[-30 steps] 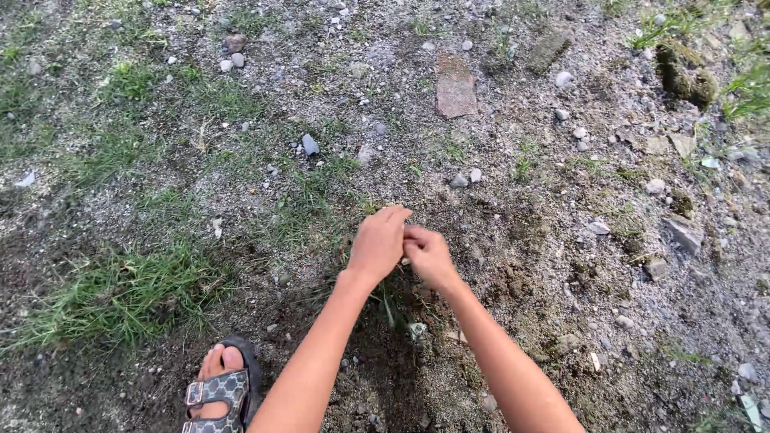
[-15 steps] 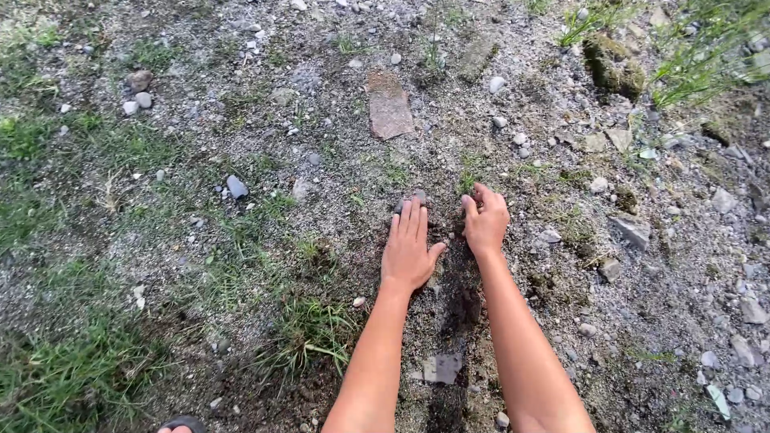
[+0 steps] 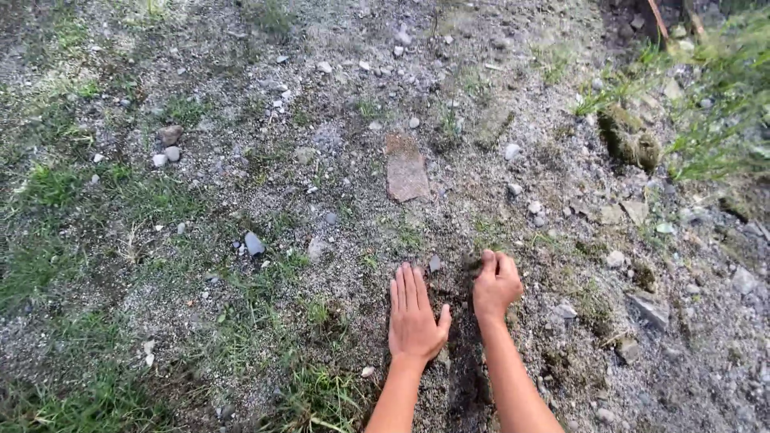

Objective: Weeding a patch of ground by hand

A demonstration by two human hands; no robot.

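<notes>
Two hands: left hand flat, right hand curled.

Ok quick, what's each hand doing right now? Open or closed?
Left hand: open, fingers together, lying flat on the dark soil.
Right hand: fingers curled, pressing into the ground; whether it holds anything cannot be told.

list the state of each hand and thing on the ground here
left hand: flat, palm down on the soil, fingers straight and together
right hand: fingers curled, pressed into the dark soil
dark soil: loose strip between the hands
flat stone: lying flat, apart from both hands
grey pebble: loose on the gravel
mossy lump: sitting by the grass at the right
grass: patchy, rooted
</notes>
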